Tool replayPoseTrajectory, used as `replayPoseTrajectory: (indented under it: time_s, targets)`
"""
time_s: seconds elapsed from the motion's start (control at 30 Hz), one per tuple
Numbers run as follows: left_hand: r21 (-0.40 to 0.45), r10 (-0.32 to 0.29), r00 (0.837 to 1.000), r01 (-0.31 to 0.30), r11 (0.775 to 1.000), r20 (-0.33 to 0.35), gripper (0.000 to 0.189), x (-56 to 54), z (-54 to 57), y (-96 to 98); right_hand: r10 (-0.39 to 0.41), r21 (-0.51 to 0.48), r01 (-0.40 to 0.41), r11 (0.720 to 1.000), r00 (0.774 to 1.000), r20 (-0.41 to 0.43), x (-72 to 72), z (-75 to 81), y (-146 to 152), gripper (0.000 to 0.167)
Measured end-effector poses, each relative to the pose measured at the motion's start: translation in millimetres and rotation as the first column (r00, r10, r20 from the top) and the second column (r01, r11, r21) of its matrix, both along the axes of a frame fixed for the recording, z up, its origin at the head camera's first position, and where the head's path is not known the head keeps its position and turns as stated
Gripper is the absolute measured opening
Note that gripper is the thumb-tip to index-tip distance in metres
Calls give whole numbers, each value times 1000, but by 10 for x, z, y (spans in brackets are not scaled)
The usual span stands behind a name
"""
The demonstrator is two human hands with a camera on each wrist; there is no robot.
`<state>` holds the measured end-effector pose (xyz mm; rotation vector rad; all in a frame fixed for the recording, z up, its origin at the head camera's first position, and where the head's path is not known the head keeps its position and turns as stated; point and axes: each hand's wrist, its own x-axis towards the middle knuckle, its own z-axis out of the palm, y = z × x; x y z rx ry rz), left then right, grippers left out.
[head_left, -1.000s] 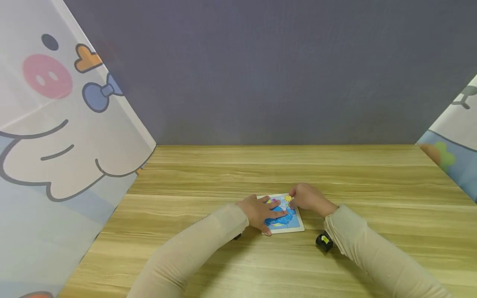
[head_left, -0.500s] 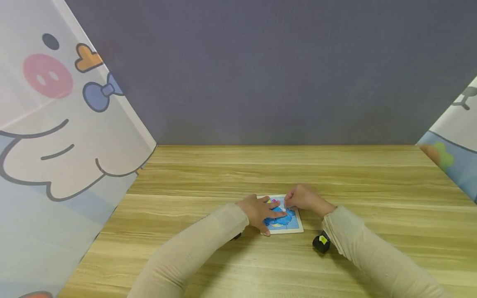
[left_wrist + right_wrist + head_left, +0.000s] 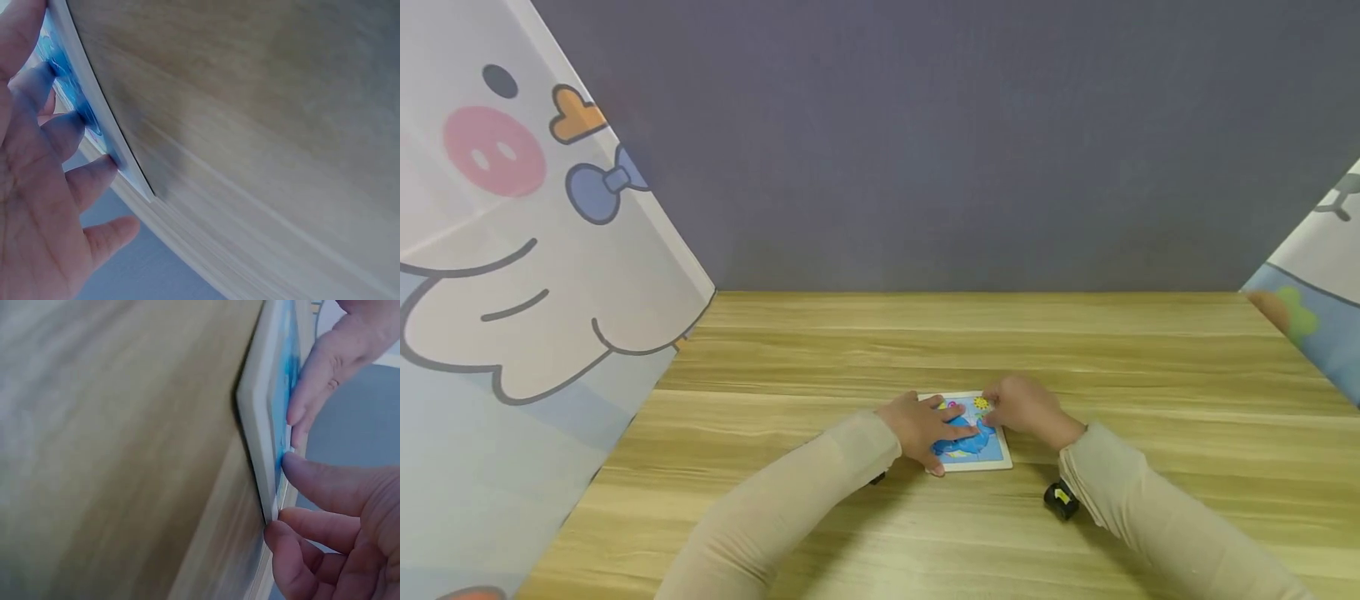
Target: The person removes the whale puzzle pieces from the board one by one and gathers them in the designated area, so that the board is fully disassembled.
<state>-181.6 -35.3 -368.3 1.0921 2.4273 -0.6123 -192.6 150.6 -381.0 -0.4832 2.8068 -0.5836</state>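
Observation:
A square jigsaw puzzle [image 3: 988,457] in a pale frame lies on the table, its picture mostly blue with a yellow sun near the far right corner. My left hand [image 3: 917,429] rests across its left part with straight, spread fingers; in the left wrist view the fingertips [image 3: 74,122] press on the blue picture. At the far right corner, my right hand [image 3: 1028,408] pinches the puzzle's edge. The right wrist view shows the right thumb [image 3: 319,484] on the picture side and curled fingers at the frame [image 3: 256,419]. Much of the picture is hidden under the left hand.
The wood-grain table [image 3: 820,350] extends around the puzzle on all sides. A grey panel [image 3: 940,150] stands behind it, with a cartoon-printed panel [image 3: 550,300] at the left. Black wrist cameras show below both sleeves, the right one [image 3: 1062,500] more fully.
Half a second ago my right hand reached farther left and covered the sun; it has drawn back right to the corner, and the sun shows again. My left hand has stayed put.

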Motion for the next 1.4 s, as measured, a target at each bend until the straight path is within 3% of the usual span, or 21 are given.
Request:
replayPoseTrajectory:
  time_s: [0.07,0.4,0.57,0.7,0.83,0.9,1.0,1.17,1.4]
  targets:
    - [5,-2,1000,2,1000,2,80,3,1,0,10,45,-9,999,1000,-21,17,8,-14,33]
    - [-5,-2,1000,2,1000,0,79,-19,-7,-1,-27,57,29,998,999,-38,37,-7,-44,34]
    - [-5,3,1000,-3,1000,-8,79,-29,2,-14,2,72,1,997,999,-37,-5,-3,-66,33]
    - [-23,2,1000,-2,1000,-22,78,-17,10,-16,-4,36,4,999,1000,-5,-50,9,-69,29]
    - [-50,-12,999,10,999,-36,79,0,2,6,-33,-5,33,999,999,31,-71,12,-59,14]
    - [-58,-18,999,15,998,-44,79,6,4,18,-50,-34,51,998,998,41,-77,16,-57,17]
    - [-43,-4,999,2,999,-49,79,13,5,21,-42,-62,43,997,999,27,-74,13,-69,20]
    - [-19,27,999,-28,999,-31,79,-7,29,15,-24,-23,24,999,1000,-15,-73,-3,-90,12]
    - [-26,41,999,-41,999,-6,80,-8,13,15,17,24,-17,1000,999,-28,-84,-32,-62,39]
